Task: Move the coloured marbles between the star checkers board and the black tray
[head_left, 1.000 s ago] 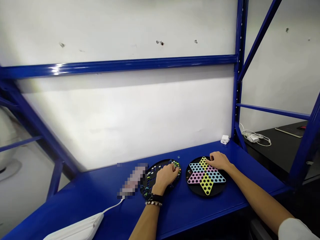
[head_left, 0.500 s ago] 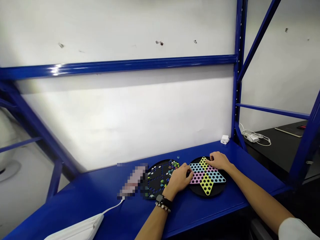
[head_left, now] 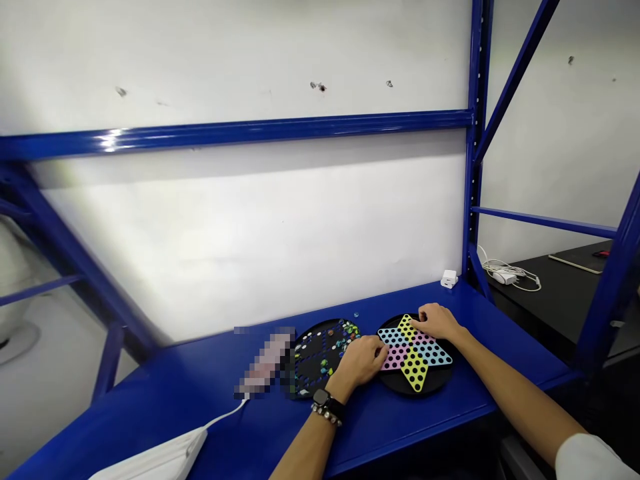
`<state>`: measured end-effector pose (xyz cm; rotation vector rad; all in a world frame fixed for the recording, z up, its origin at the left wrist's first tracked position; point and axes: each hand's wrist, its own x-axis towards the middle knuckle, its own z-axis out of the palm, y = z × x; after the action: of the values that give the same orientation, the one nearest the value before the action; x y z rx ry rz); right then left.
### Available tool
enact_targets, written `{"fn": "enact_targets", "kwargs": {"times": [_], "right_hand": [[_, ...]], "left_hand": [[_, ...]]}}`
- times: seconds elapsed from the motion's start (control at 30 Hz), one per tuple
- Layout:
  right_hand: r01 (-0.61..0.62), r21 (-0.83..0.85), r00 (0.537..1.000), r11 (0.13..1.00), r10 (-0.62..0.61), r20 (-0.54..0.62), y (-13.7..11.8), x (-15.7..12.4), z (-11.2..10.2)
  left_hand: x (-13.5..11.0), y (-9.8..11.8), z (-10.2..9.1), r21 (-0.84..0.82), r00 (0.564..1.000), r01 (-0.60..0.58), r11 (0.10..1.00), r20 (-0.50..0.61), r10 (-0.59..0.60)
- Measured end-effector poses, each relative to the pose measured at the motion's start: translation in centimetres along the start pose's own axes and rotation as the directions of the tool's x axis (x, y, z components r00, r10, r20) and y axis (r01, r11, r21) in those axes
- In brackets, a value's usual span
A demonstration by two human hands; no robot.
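blue steel counter is carrying a black round chinese checkers board with a painted star and, just beside it, a black round tray of glass marbles; the right hand is resting on the board's upper points, its fingers spread; the left hand is hovering at the board's left edge, its curled fingers hiding whether they are pinching anything.

- Bright white wall high above the left hand
- Shiny glare on a blue bar, up left of that hand
- Blurry patch just left of it
- Bars look bent near the picture edges
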<state>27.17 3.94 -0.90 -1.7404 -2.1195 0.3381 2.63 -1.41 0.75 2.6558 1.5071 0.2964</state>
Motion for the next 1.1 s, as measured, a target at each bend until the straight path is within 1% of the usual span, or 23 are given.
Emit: {"fn": "enact_targets", "kwargs": {"times": [0.1,0.2,0.33,0.5,0.6,0.7,0.8,0.93,1.0,1.1], "right_hand": [[-0.007,-0.002,1.000,1.000,0.007,0.006,-0.1,0.0,-0.1],[-0.011,0.003,1.000,1.000,0.011,0.012,-0.2,-0.1,-0.2],[-0.014,0.009,1.000,1.000,0.014,0.017,-0.3,-0.1,-0.3],[-0.012,0.020,0.999,1.000,0.012,0.030,-0.3,-0.2,-0.3],[-0.007,0.024,1.000,1.000,0.006,0.030,-0.2,-0.2,-0.3],[-0.005,0.027,1.000,1.000,0.005,0.028,-0.1,-0.1,-0.2],[-0.009,0.032,0.999,0.999,0.008,0.032,-0.1,0.0,-0.1],[-0.009,0.034,0.999,0.999,0.008,0.031,0.0,0.1,0.0],[-0.005,0.034,1.000,0.999,0.004,0.031,0.0,0.1,0.0],[-0.002,0.042,0.999,0.999,0.000,0.033,0.0,-0.1,-0.2]], "left_hand": [[0.0,0.0,0.0,-0.001,1.000,0.001,1.000,0.002,-0.001],[0.0,-0.2,0.0,-0.014,1.000,0.027,1.000,0.015,-0.027],[0.1,-0.7,-0.1,-0.069,0.995,0.086,0.994,-0.053,-0.090],[-0.1,-1.1,-0.6,-0.100,0.993,0.057,0.993,-0.101,-0.067],[-0.2,-1.2,-0.8,-0.087,0.987,0.070,0.994,-0.141,-0.082],[-0.2,-1.1,-0.8,-0.019,0.984,0.089,0.996,-0.156,-0.091],[0.1,-1.0,-0.5,0.046,0.984,0.134,0.990,-0.123,-0.127],[0.3,-0.9,-0.2,0.021,0.974,0.224,0.974,-0.034,-0.223],[0.3,-0.9,-0.2,0.020,0.966,0.257,0.966,-0.026,-0.256],[0.3,-0.8,-0.2,0.063,0.957,0.290,0.955,-0.013,-0.290]]}}
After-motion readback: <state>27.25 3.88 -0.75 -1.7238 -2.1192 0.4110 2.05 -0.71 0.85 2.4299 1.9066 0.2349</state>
